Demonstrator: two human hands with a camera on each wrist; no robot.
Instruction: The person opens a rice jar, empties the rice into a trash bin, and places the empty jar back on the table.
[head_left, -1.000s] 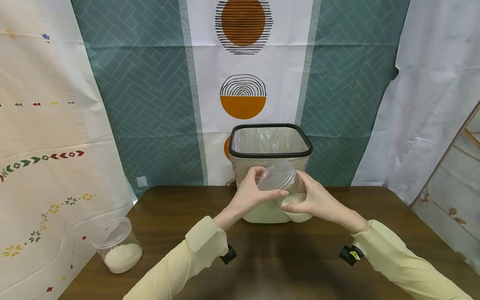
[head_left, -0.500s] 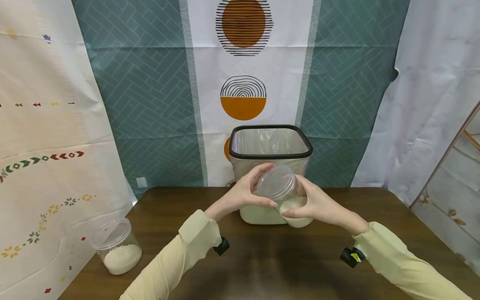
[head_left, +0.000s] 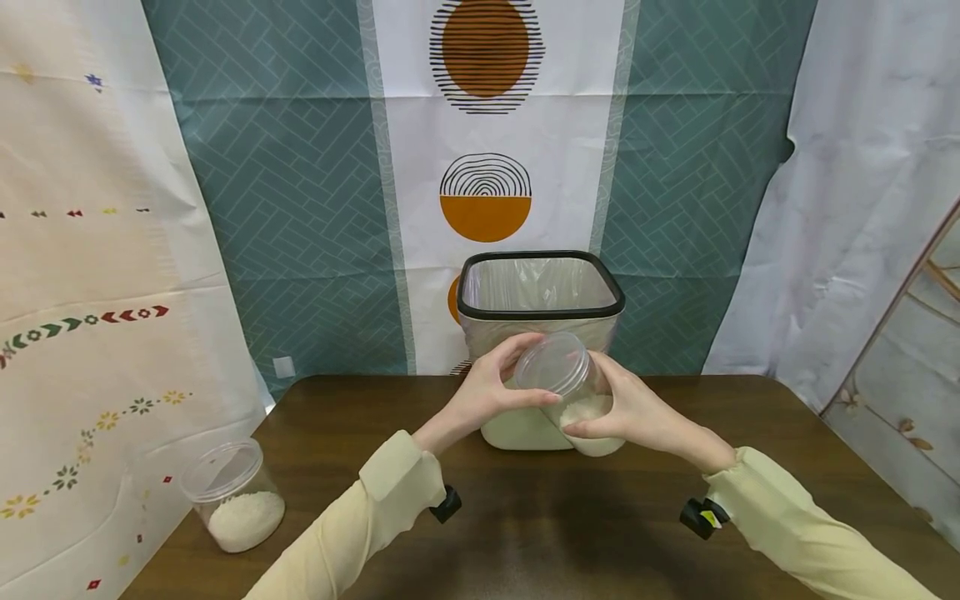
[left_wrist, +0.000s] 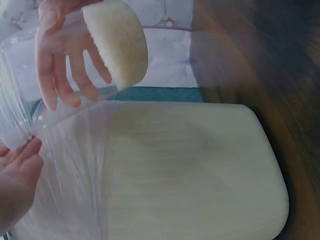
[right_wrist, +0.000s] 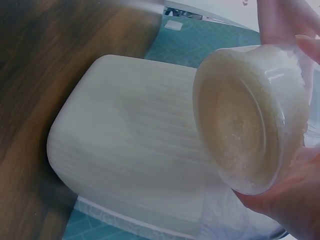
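A clear plastic jar [head_left: 587,407], part filled with fine white grains, is held tilted in front of the bin, its lid end toward the upper left. My left hand [head_left: 487,396] grips the clear screw lid [head_left: 553,365] at its edge, thumb on the near side and fingers behind. Around the jar's body curls my right hand [head_left: 645,412]. In the left wrist view the right fingers [left_wrist: 62,82] show through the clear wall, and the grains [left_wrist: 117,42] lie packed at the base. The jar's round bottom [right_wrist: 235,127] faces the right wrist camera.
Behind the jar, a pale bin [head_left: 542,315] with a black rim and a clear plastic liner stands on the dark wooden table [head_left: 360,417]. At the left edge sits another lidded jar [head_left: 246,518] of white grains. Patterned cloths [head_left: 300,208] hang behind and at both sides.
The held jar has come down slightly. My left hand has turned around the lid's edge, its thumb shifting left and down, then slightly back up and right. The bin and the other jar stay put.
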